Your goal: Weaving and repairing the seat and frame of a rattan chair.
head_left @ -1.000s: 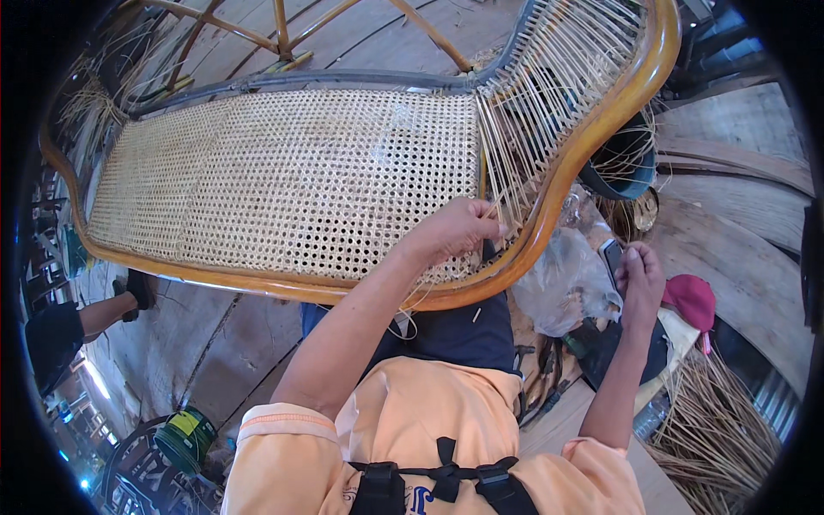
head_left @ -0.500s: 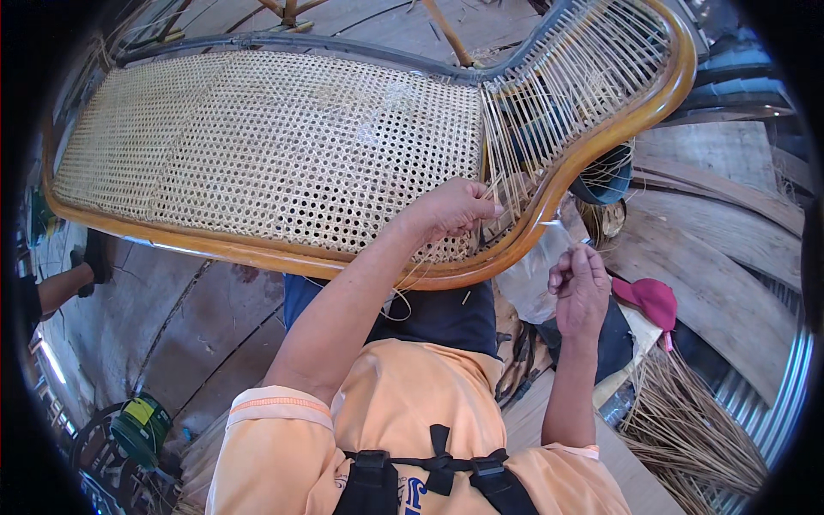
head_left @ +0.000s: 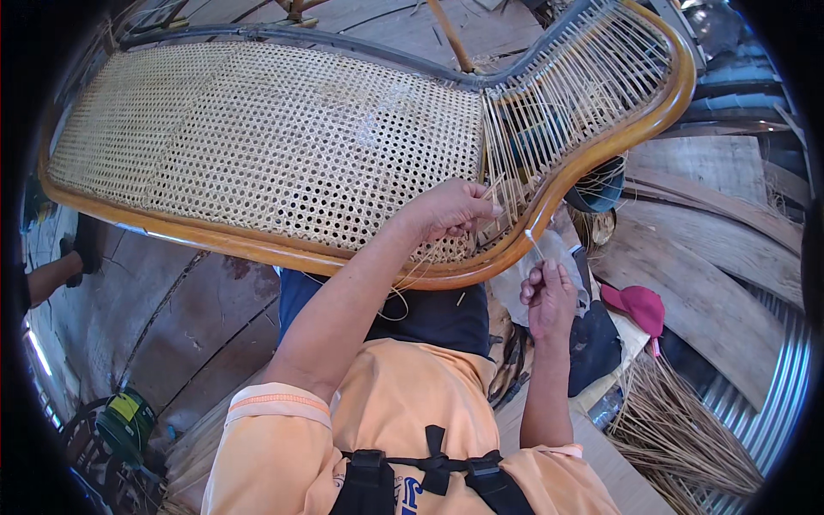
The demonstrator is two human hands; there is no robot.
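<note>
A curved wooden furniture frame (head_left: 592,156) with a woven cane panel (head_left: 257,129) lies across my lap. At its right end, single cane strands (head_left: 566,94) are strung across the curved section. My left hand (head_left: 451,210) rests by the near edge of the weave, thumb and fingertips pinching a cane strand beside the strung section. Below the frame's edge, my right hand (head_left: 549,300) is closed on the end of a thin, pale cane strand (head_left: 536,245), which runs up to the frame's rim. Loose strand ends (head_left: 403,296) hang under my left wrist.
A bundle of cane strips (head_left: 678,429) lies at the lower right beside a pink cap (head_left: 633,307). Wooden boards (head_left: 695,283) lie further right. A dark bucket (head_left: 598,189) stands under the frame. At the lower left is a green container (head_left: 124,425); another person's leg (head_left: 53,279) shows at the left.
My right hand has moved slightly down and left, and the strand from it to the rim now shows plainly. My left hand keeps its pinch in nearly the same place.
</note>
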